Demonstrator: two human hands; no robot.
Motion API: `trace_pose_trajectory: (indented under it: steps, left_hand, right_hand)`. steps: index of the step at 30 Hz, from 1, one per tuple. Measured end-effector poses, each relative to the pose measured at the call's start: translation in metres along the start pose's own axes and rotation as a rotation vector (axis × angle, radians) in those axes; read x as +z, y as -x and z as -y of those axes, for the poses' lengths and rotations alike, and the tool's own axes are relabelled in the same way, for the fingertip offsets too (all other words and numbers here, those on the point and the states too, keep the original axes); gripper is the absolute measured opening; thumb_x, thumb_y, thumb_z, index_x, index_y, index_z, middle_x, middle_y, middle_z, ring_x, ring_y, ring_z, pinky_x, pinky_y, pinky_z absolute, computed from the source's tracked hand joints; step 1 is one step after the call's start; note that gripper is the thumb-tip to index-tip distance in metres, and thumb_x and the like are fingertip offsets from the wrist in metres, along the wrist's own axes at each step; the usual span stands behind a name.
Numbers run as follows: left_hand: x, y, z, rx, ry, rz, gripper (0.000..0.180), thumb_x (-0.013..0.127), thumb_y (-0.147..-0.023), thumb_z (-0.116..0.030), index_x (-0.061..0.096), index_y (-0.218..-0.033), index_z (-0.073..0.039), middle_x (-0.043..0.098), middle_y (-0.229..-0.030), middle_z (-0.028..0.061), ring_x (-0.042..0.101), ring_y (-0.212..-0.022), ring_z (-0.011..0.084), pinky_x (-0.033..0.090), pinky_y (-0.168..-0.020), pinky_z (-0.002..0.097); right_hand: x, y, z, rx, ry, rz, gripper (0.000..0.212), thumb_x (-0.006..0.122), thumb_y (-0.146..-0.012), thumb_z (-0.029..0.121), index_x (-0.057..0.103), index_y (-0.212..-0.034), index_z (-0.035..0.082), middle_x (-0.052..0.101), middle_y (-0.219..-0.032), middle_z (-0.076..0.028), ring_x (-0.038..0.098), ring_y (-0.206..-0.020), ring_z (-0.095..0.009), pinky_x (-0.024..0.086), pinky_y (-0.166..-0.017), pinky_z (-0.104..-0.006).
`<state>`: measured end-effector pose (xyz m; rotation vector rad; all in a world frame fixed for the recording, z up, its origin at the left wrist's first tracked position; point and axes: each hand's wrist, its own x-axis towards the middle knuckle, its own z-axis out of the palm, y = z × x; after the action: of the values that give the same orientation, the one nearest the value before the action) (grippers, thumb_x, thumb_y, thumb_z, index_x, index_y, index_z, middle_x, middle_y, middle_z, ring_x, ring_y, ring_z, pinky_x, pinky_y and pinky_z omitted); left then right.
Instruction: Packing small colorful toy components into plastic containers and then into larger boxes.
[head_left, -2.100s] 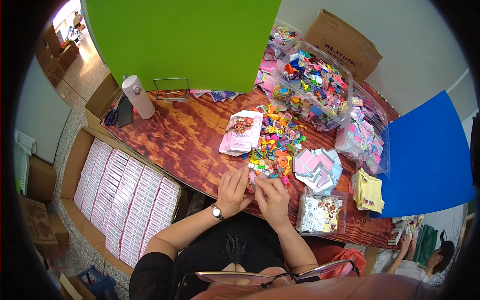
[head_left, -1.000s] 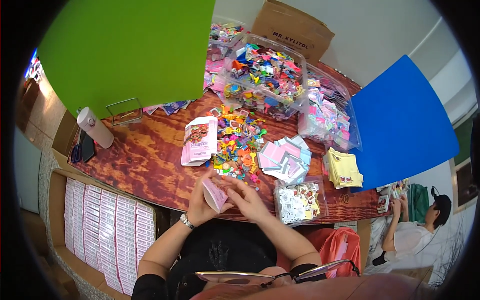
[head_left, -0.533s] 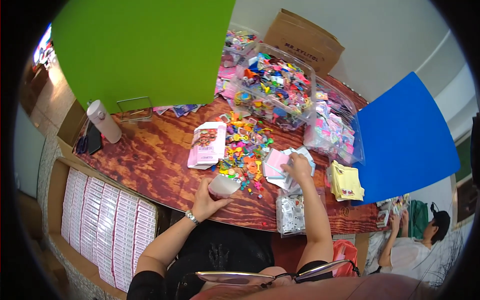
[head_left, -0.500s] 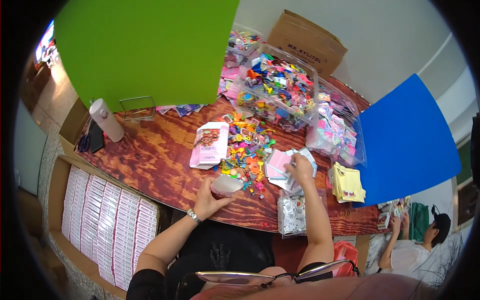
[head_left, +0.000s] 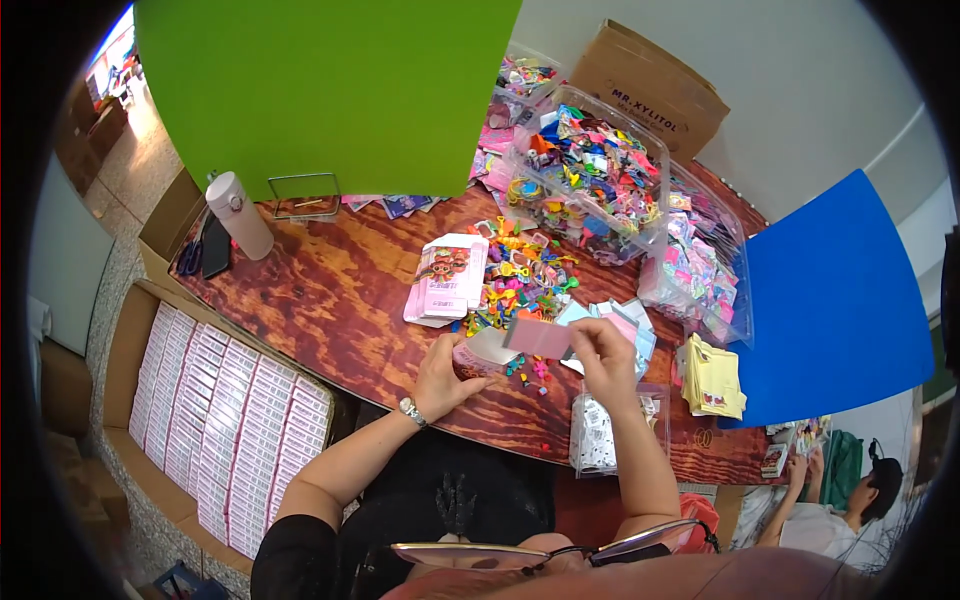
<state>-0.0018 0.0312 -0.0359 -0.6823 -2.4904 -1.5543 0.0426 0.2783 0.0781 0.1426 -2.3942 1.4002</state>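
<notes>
My left hand (head_left: 447,382) grips a small pink carton (head_left: 470,362) near the front edge of the table, its white inside facing up. Between the fingers and thumb of my right hand (head_left: 606,360) is a flat pink card (head_left: 541,339) with grey ends. The card's left end comes up close to the carton's mouth; whether they touch I cannot tell. Behind the right hand lies a loose pile of pale blue and pink cards (head_left: 641,325). Colourful small plastic toys (head_left: 525,268) are heaped beyond both hands, beside a stack of flat pink printed cartons (head_left: 447,283).
Clear tubs of toys (head_left: 590,170) and packets (head_left: 690,265) stand at the back right. Yellow packets (head_left: 712,378) and a clear box of white sachets (head_left: 595,435) are nearer. A bottle (head_left: 240,215) stands left; a carton of pink boxes (head_left: 235,420) sits lower left. Another person (head_left: 840,500) works far right.
My right hand has lifted a pink card from the pile and brought it left towards the carton. The left hand keeps its hold on the carton. The whole view has shifted slightly.
</notes>
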Motion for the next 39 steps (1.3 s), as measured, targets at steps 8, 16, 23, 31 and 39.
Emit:
trace_pose_trajectory:
  steps: [8,16,23,31,39]
  left_hand:
    - [-0.005,0.006,-0.001,0.103,-0.089,-0.065,0.069,0.092,-0.066,-0.024,0.053,-0.118,-0.001,0.061,-0.11,0.0165,0.061,-0.103,0.0349,0.05,-0.087,0.0423]
    - [-0.01,0.016,-0.011,0.225,-0.112,-0.081,0.077,0.09,-0.064,-0.012,0.05,-0.128,0.0,0.059,-0.112,0.0194,0.055,-0.1,0.0406,0.047,-0.087,0.0472]
    - [-0.02,0.032,0.006,0.115,-0.17,-0.013,0.074,0.089,-0.067,-0.024,0.052,-0.126,0.0,0.059,-0.11,0.0191,0.056,-0.102,0.0393,0.047,-0.088,0.0465]
    - [-0.023,0.026,-0.001,0.094,-0.125,0.016,0.073,0.089,-0.069,-0.027,0.054,-0.127,0.0,0.06,-0.113,0.0179,0.058,-0.105,0.0372,0.048,-0.09,0.045]
    - [-0.028,0.028,0.005,0.07,-0.112,0.018,0.075,0.089,-0.07,-0.031,0.053,-0.129,0.0,0.06,-0.115,0.0186,0.058,-0.107,0.0374,0.048,-0.092,0.0448]
  right_hand:
    - [0.02,-0.012,0.035,-0.332,0.43,0.27,0.017,0.072,-0.086,0.001,0.071,-0.103,0.005,0.066,-0.087,-0.011,0.067,-0.076,-0.026,0.054,-0.067,-0.0348]
    - [0.067,0.025,0.019,-0.465,0.58,0.287,0.037,0.07,-0.079,0.006,0.066,-0.116,0.01,0.067,-0.094,-0.009,0.068,-0.079,-0.026,0.056,-0.065,-0.0369]
    - [0.071,0.017,0.007,-0.397,0.417,0.321,0.034,0.068,-0.089,0.008,0.063,-0.122,0.008,0.07,-0.097,-0.017,0.071,-0.081,-0.03,0.058,-0.067,-0.0385]
    - [0.06,-0.07,-0.111,-0.132,0.567,0.236,0.033,0.076,-0.086,0.02,0.066,-0.114,0.005,0.068,-0.111,-0.017,0.069,-0.094,-0.038,0.056,-0.079,-0.047]
    - [0.074,-0.076,-0.125,-0.104,0.597,0.49,0.024,0.074,-0.085,0.017,0.067,-0.107,0.011,0.065,-0.103,-0.017,0.068,-0.091,-0.041,0.056,-0.08,-0.0494]
